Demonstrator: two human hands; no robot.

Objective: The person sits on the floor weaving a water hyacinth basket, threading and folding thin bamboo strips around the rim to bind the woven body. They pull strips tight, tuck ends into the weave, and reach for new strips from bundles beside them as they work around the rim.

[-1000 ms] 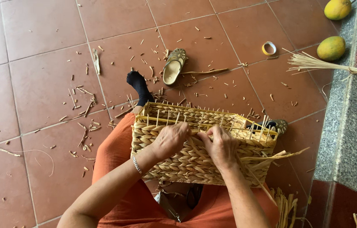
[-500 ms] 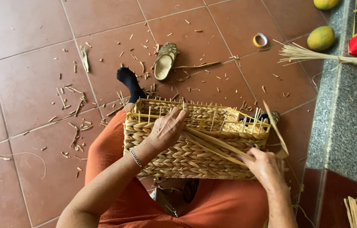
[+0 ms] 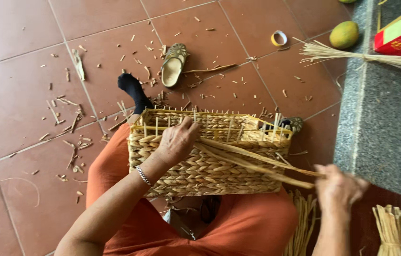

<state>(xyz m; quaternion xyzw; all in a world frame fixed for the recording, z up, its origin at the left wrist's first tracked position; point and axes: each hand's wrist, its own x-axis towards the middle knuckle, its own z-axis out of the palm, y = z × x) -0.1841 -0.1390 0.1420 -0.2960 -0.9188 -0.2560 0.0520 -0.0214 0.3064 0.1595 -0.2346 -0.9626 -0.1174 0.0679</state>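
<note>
basket (image 3: 210,166) on my lap, walls woven nearly to the top; bare stakes (image 3: 195,124) left along the rim. left hand (image 3: 177,141) presses that rim, fingers curled. right hand (image 3: 339,186) pulls strands (image 3: 257,163) taut, gripping them.

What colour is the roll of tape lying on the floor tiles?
Yellow, with a pale inner ring: the roll of tape, clearest in the head view.
</note>
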